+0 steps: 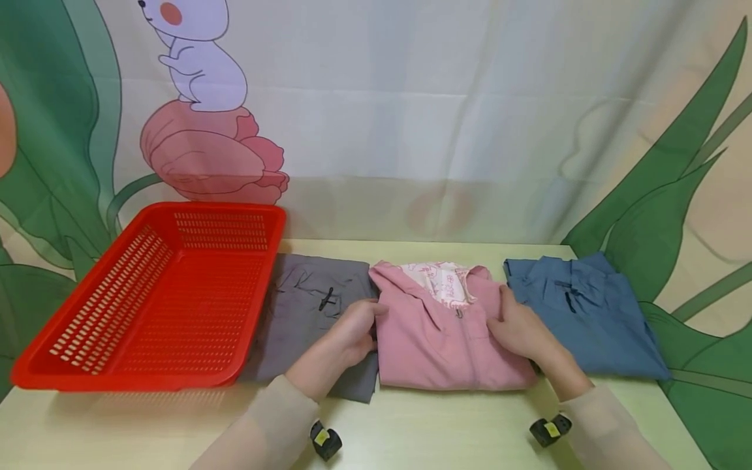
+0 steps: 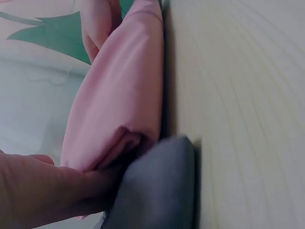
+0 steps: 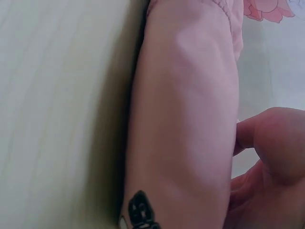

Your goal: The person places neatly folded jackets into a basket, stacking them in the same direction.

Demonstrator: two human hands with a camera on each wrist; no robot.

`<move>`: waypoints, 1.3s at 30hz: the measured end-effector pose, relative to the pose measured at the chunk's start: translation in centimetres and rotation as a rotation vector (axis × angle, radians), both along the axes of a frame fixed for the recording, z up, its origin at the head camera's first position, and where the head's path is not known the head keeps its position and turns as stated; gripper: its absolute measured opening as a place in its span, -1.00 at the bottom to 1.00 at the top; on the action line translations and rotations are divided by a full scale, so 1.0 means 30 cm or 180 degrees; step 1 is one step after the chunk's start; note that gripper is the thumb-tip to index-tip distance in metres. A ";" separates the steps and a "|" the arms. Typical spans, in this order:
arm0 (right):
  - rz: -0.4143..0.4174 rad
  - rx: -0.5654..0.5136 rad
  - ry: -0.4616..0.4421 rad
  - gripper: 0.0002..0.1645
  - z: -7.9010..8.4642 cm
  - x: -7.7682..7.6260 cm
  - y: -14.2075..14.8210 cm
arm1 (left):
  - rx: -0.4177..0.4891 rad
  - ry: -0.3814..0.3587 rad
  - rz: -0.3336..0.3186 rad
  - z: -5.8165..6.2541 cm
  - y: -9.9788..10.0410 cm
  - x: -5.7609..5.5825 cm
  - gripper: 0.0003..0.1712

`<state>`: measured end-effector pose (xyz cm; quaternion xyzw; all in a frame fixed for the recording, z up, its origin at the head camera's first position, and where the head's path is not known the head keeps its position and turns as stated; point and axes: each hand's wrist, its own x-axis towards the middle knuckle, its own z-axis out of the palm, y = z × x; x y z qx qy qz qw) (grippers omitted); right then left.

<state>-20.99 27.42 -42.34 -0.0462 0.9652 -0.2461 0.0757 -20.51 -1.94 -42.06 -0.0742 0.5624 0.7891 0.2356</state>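
A folded pink jacket (image 1: 425, 346) with a front zipper and a patterned white lining at its neck lies between my two hands. My left hand (image 1: 355, 329) pinches its left edge, thumb on top and fingers tucked beneath, just over the grey folded garment (image 1: 311, 294). At the opposite edge my right hand (image 1: 519, 326) grips the jacket, its thumb on the upper face. The left wrist view shows the jacket's rolled side layers (image 2: 114, 95) beside the grey fabric (image 2: 155, 186). In the right wrist view, a black-and-white printed mark shows low on the pink cloth (image 3: 183, 119).
A red perforated basket (image 1: 258, 326) stands at the left, beside the grey garment. A blue folded garment (image 1: 605, 326) lies right of the jacket. Behind the pale wooden table (image 1: 423, 431) hangs a printed curtain (image 1: 376, 130).
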 end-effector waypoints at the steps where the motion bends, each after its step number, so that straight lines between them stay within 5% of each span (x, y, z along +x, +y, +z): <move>1: 0.0020 -0.0007 -0.0011 -0.06 0.001 0.002 -0.002 | 0.0059 0.0001 -0.0013 0.000 0.002 0.000 -0.30; 9: 0.0071 -0.0137 -0.0167 0.00 0.023 -0.002 0.001 | 0.0300 -0.0008 -0.0017 0.014 0.021 0.003 -0.34; 21: -0.0601 -0.1089 -0.0702 0.00 0.015 -0.088 0.094 | 0.0391 -0.0037 -0.0103 -0.030 0.023 -0.019 -0.29; 32: -0.0638 -0.2073 -0.1009 0.14 -0.015 -0.085 0.128 | -0.0342 0.0353 -0.0275 -0.035 0.024 -0.016 -0.34; 39: -0.0639 -0.1932 -0.0644 0.20 0.029 -0.072 0.099 | -0.0665 0.0546 -0.0378 -0.007 0.027 -0.011 -0.37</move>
